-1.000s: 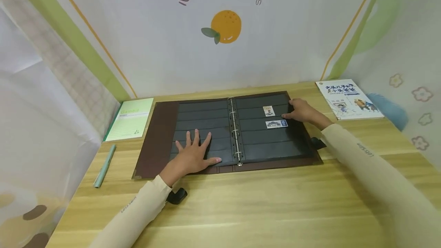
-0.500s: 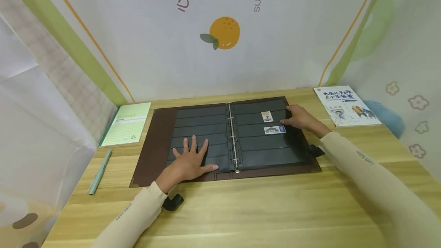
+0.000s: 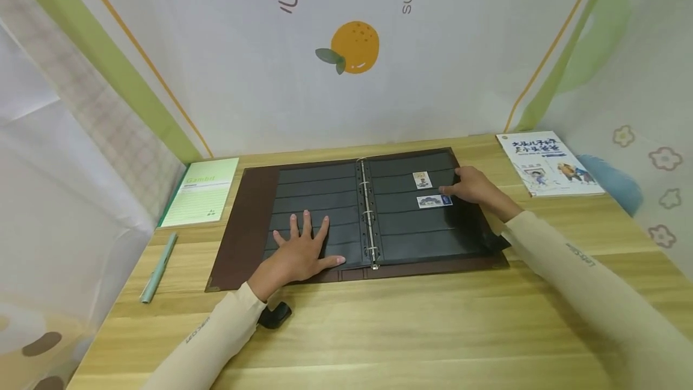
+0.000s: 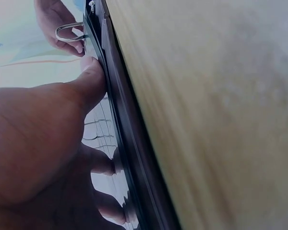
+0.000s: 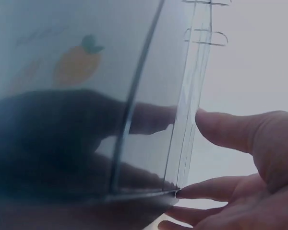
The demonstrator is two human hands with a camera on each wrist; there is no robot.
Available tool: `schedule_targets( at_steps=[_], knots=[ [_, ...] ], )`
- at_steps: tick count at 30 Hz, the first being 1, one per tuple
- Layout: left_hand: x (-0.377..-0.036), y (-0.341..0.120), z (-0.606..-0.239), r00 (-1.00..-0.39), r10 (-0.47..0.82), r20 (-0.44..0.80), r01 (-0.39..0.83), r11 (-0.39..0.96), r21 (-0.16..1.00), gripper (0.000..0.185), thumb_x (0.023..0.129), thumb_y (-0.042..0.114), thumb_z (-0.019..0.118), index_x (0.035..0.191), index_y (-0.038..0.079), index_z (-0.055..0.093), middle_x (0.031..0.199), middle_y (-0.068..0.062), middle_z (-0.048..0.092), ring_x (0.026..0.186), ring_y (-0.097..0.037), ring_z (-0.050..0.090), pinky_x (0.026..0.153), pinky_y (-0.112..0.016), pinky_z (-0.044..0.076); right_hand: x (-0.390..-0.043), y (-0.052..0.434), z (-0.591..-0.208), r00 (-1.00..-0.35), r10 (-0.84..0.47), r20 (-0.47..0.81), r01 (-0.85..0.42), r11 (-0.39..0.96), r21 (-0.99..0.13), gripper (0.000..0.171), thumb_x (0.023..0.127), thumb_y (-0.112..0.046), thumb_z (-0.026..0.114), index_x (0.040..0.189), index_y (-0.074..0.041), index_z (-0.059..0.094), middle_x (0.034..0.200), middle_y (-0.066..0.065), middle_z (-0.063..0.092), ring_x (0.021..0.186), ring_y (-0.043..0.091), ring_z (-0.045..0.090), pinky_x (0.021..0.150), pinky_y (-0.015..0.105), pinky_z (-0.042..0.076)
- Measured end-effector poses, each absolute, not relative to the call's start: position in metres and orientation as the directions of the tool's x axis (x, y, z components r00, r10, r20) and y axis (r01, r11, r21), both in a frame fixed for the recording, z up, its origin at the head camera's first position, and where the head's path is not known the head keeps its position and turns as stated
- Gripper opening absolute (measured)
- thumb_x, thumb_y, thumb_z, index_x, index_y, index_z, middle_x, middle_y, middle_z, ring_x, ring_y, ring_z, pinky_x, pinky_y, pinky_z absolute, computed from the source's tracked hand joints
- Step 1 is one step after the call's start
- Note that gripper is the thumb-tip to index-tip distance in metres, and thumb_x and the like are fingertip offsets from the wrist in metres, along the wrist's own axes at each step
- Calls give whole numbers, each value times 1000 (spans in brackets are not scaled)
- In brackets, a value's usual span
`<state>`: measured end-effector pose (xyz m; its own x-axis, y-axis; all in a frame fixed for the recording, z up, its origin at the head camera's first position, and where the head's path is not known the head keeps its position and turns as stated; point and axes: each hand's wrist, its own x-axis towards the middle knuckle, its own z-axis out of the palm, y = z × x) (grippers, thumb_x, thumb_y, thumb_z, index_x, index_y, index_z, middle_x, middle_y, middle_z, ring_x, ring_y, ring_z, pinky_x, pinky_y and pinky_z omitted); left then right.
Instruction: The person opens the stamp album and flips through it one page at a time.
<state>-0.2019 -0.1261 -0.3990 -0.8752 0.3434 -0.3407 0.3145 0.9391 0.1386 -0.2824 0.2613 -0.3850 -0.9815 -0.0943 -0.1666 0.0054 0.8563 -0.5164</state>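
Page-turning seems readied, the album's (image 3: 245, 221) left pressed by a splayed left hand (image 3: 295, 256), its right page (image 3: 414, 242) to be pinched next by the wide-fingered right hand (image 3: 470, 186).

I see the binder (image 3: 249, 215) in dark brown, its pages (image 3: 417, 242) black, its rings (image 3: 368, 213) silver. To me the notebook (image 3: 200, 194) reads pale green, the pen (image 3: 159, 269) blue-green, the sleeves (image 3: 213, 339) cream, the worktop (image 3: 379, 336) yellow-brown with streaky grain; the white cloth (image 3: 265, 101) bears orange fruit (image 3: 355, 47).

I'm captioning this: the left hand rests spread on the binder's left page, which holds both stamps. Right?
Not quite: both stamps are on the right page, as the head view shows. The left hand rests spread on the left page.
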Motion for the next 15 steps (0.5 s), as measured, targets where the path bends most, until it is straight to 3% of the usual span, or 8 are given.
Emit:
schedule_targets(
  at_steps=[4,7,15],
  knots=[
    [-203,-125,-400,-876,345,-337,317,939,137,94,95,70,48,165,20,8,167,-29,-6,151,-56,-3,109,-84,12,-282,262,-381,-977,-60,-205,68,824,-562,81,98,-27,61,146,26,23,153,45,26,144,56,27,118,62,28],
    [-203,-126,-400,-878,342,-336,314,940,136,95,95,69,49,165,20,8,167,-29,-6,151,-56,-3,109,-84,12,-281,261,-379,-971,-43,-234,111,787,-608,82,99,-27,60,150,23,19,157,42,21,148,54,22,120,61,25],
    [-202,-126,-401,-878,342,-336,320,940,120,95,95,70,48,165,20,7,167,-29,-5,151,-56,-2,109,-83,13,-275,259,-383,-983,-22,-183,103,758,-644,75,100,-24,59,150,20,25,157,40,26,147,53,24,120,61,24]
  ],
)
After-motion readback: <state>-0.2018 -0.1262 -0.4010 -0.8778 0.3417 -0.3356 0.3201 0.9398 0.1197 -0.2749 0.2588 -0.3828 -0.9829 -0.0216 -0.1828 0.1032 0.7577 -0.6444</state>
